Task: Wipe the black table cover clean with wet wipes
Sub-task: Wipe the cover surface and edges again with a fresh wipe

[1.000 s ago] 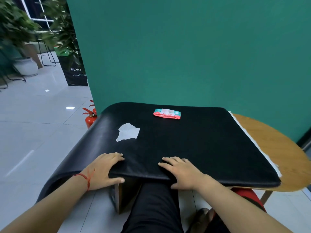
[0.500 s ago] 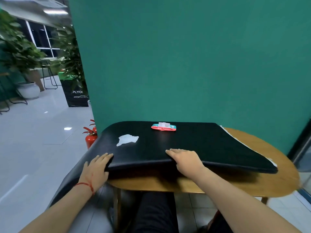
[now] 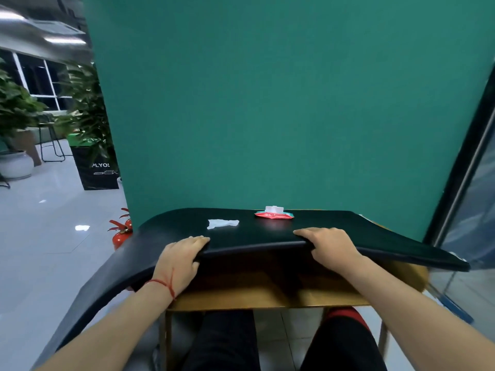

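Left hand (image 3: 179,259) and right hand (image 3: 330,246) grip the raised black table cover (image 3: 267,232) at mid-frame; hold it level, or the wet-wipes pack (image 3: 273,214) may slide.

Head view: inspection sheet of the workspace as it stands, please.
Surface: wooden table, near part bare under the raised cover.
Job's things: black table cover, near edge held off the table, left side drooping; wet wipes pack and loose wipe on it, apart.
Clutter: nothing seen.
Grips: left hand and right hand each grip the cover's near edge.
Cables: nothing seen.
Surroundings: green panel behind; fire extinguisher, potted plants on the left.
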Available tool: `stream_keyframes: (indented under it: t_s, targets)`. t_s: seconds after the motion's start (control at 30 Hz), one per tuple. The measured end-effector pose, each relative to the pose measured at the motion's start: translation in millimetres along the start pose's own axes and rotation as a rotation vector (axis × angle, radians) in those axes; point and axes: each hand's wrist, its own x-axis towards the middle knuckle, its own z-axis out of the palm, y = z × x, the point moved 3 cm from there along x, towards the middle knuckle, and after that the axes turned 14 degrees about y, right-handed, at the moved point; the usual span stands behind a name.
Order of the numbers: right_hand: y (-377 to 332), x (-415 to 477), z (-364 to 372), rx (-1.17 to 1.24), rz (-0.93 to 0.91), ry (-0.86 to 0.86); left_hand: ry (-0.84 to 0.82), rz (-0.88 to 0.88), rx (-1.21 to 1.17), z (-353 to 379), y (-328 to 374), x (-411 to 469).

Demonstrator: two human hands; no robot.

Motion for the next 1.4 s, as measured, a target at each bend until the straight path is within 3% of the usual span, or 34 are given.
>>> stream_keyframes:
  t_s: [0.3, 0.53, 0.83, 0.97, 1.17, 1.4]
  targets:
    - [95, -54, -20, -0.065, 0.216, 0.016, -0.092, 0.166, -0.013, 29, 117, 35]
    - [160, -89, 11, -0.071, 0.400, -0.010, -0.254, 0.244, 0.065, 95, 194, 41]
    - [178, -112, 100, 0.030, 0.393, -0.432, -0.558, 0.241, 0.105, 188, 209, 6]
    - [178, -88, 117, 0.120, 0.434, -0.383, -0.635, 0.203, 0.045, 211, 207, -18]
    - [160, -19, 144, 0.244, 0.378, -0.280, -0.404, 0.368, -0.095, 212, 194, -3]
    - [148, 69, 216, 0.343, 0.395, -0.193, -0.534, 0.348, -0.320, 223, 182, 20]
